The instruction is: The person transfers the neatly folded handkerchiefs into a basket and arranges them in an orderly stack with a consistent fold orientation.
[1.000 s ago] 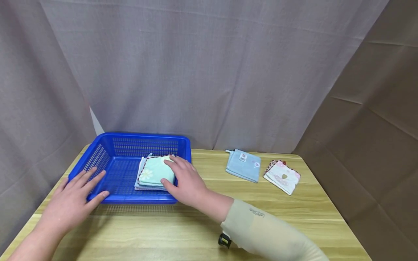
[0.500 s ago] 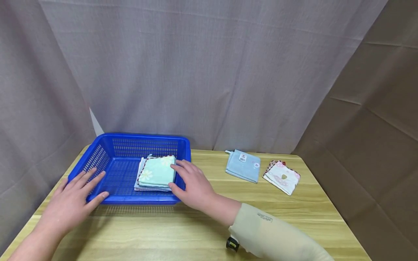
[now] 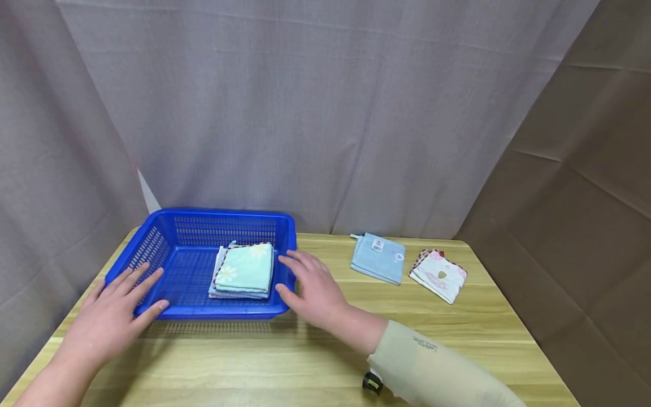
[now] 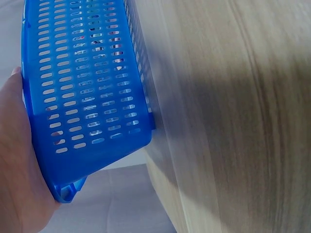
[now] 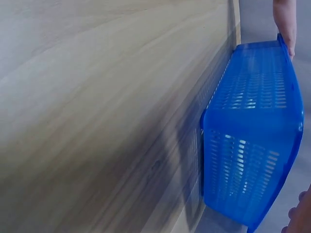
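Observation:
A blue plastic basket (image 3: pixel 234 213) with slotted walls stands at the left of the table. Inside it, toward the right end, lies a stack of folded cloths, topped by a mint-green hand towel (image 3: pixel 246 268) with white flowers and a checked edge. My left hand (image 3: pixel 109 311) rests on the basket's front left corner, fingers spread and straight over the rim. The left wrist view shows that hand (image 4: pixel 19 160) along the basket's edge. My right hand (image 3: pixel 317 288) hovers at the right rim with relaxed fingers, holding nothing, to the right of the stack.
Farther right on the wooden table (image 3: pixel 325 367) lie a folded light-blue towel (image 3: pixel 378 259) with a label and a folded white-and-pink towel (image 3: pixel 438 276) with a checked edge. A grey curtain (image 3: pixel 325 113) hangs behind, and a brown cloth wall (image 3: pixel 585 226) stands at the right.
My right hand has drawn off the mint-green towel and moved right to the basket's right rim. The left hand and the stack have stayed in place.

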The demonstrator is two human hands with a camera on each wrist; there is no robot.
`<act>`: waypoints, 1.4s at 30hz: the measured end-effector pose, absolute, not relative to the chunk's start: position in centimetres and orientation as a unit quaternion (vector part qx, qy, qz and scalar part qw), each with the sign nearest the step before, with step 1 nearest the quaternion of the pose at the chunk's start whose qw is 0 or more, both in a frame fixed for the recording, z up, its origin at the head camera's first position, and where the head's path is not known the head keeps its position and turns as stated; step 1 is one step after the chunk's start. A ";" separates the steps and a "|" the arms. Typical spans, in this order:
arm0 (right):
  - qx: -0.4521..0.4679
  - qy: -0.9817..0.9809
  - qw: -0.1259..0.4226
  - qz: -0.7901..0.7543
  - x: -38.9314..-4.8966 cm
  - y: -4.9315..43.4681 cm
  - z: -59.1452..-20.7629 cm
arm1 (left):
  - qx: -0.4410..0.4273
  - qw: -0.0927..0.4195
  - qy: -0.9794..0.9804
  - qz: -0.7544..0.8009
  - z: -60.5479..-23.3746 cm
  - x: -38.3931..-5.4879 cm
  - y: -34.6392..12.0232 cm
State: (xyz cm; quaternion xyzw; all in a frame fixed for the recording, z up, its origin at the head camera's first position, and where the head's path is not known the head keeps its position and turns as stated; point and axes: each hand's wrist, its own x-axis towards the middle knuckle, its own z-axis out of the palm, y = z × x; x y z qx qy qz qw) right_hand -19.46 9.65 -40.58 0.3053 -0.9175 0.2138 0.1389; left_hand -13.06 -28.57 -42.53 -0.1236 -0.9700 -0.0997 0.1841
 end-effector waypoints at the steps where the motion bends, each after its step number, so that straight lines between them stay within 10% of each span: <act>1: 0.302 -0.918 0.140 0.216 -19.5 9.8 -40.6 | -0.123 0.183 -0.970 -0.099 -42.6 -13.1 -28.6; 42: 0.232 -0.929 0.172 0.230 -20.8 16.8 -42.3 | -0.122 0.180 -0.971 -0.101 -42.6 -13.0 -28.5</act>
